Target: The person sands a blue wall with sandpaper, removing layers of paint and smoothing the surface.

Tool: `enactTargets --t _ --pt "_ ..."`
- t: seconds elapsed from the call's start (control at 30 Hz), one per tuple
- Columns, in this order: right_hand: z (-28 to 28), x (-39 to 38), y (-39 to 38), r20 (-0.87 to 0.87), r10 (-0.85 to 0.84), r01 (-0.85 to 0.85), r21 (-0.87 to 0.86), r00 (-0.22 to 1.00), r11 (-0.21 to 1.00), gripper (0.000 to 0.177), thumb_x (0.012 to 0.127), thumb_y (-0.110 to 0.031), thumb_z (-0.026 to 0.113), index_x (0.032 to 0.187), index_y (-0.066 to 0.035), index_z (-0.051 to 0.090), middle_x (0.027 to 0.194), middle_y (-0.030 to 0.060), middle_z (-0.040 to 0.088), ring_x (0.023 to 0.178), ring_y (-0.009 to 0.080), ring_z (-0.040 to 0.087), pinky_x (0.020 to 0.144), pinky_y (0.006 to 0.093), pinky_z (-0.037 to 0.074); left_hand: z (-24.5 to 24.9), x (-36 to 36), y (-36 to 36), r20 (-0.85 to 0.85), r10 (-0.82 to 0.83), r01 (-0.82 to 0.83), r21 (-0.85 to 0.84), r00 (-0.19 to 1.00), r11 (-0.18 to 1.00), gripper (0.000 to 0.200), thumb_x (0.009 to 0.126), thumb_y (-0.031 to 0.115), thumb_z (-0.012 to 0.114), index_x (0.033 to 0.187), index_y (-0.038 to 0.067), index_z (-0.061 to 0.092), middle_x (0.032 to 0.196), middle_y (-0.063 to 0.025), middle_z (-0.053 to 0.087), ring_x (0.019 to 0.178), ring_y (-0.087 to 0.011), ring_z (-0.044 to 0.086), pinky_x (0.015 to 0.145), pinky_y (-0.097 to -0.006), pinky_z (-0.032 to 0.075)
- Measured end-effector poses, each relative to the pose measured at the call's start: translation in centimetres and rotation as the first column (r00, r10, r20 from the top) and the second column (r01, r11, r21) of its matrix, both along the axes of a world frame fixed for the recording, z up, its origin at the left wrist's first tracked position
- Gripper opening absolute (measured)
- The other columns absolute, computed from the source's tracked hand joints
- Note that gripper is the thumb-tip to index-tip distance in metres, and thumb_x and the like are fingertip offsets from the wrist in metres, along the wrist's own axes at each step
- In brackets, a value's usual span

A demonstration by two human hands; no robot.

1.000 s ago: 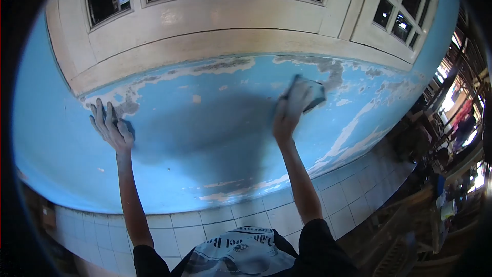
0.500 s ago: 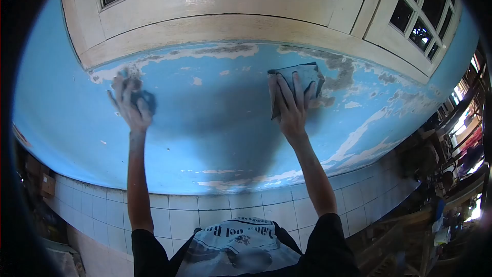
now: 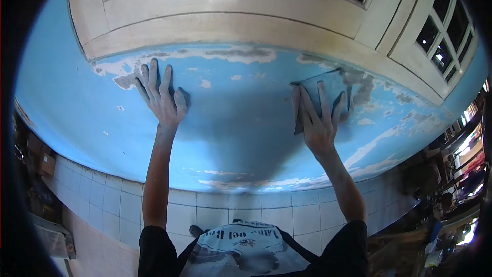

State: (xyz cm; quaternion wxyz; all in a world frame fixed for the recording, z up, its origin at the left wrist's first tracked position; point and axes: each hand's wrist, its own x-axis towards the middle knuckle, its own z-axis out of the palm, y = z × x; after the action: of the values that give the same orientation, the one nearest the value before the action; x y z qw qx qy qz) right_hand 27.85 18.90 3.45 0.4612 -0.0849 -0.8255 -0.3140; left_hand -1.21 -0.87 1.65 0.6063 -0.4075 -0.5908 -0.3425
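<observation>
A light-blue painted wall point(image 3: 241, 102) with flaked patches fills the middle of the head view. Against it, my right hand point(image 3: 320, 125) presses a folded grey sheet of sandpaper point(image 3: 331, 84), its fingers spread over the sheet and one edge tucked by the index finger. My left hand point(image 3: 165, 103) rests on the wall further left, fingers stretched apart, holding nothing. Its fingertips lie just right of a grey bare patch point(image 3: 125, 80). More scraped grey plaster point(image 3: 364, 87) shows right of the sandpaper.
Above the wall runs a cream wooden window frame point(image 3: 205, 25), with a paned shutter point(image 3: 446, 36) at right. White floor tiles point(image 3: 246, 201) lie below. A cardboard box point(image 3: 47, 164) stands at far left; cluttered timber point(image 3: 410, 238) fills the lower right.
My left hand has slid right along the wall, away from the bare patch. The right hand with the sandpaper has shifted slightly down. The whole view has turned a little.
</observation>
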Motion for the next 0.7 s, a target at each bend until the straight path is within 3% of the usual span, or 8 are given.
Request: enactTargets --t 0.27,0.4,0.7 --pt "-1.5 -0.7 -0.8 0.01 0.049 -0.049 -0.066 0.999 0.997 0.024 0.085 -0.015 0.052 0.1 -0.01 0.07 0.134 -0.0005 0.053 0.134 0.0311 0.036 0.1 0.0749 0.022 0.0 -0.2 0.3 -0.01 -0.018 0.018 0.046 1.0 0.999 0.047 0.096 0.032 0.03 0.135 0.01 0.045 0.142 -0.0209 0.04 0.136 -0.0411 0.029 0.11 -0.0599 0.01" --pt "0.9 -3.9 -3.3 -0.003 0.125 -0.125 -0.082 0.992 0.989 0.026 0.085 -0.016 0.052 0.103 -0.01 0.07 0.134 -0.0011 0.052 0.135 0.0308 0.035 0.101 0.0752 0.02 -0.1 0.0 0.2 0.005 -0.03 0.03 0.044 1.0 0.999 0.046 0.096 0.031 0.032 0.134 0.009 0.046 0.142 -0.0206 0.04 0.135 -0.041 0.03 0.109 -0.0603 0.01" --pt "0.5 -5.3 -5.2 0.087 0.032 -0.031 -0.011 0.996 0.999 0.034 0.085 -0.017 0.054 0.117 -0.012 0.064 0.14 -0.0004 0.046 0.134 0.0354 0.035 0.101 0.0737 0.023 -0.3 0.1 0.2 0.029 -0.035 0.034 0.038 0.999 0.999 0.046 0.092 0.031 0.038 0.131 0.01 0.049 0.144 -0.0195 0.038 0.135 -0.0417 0.029 0.108 -0.0615 0.012"
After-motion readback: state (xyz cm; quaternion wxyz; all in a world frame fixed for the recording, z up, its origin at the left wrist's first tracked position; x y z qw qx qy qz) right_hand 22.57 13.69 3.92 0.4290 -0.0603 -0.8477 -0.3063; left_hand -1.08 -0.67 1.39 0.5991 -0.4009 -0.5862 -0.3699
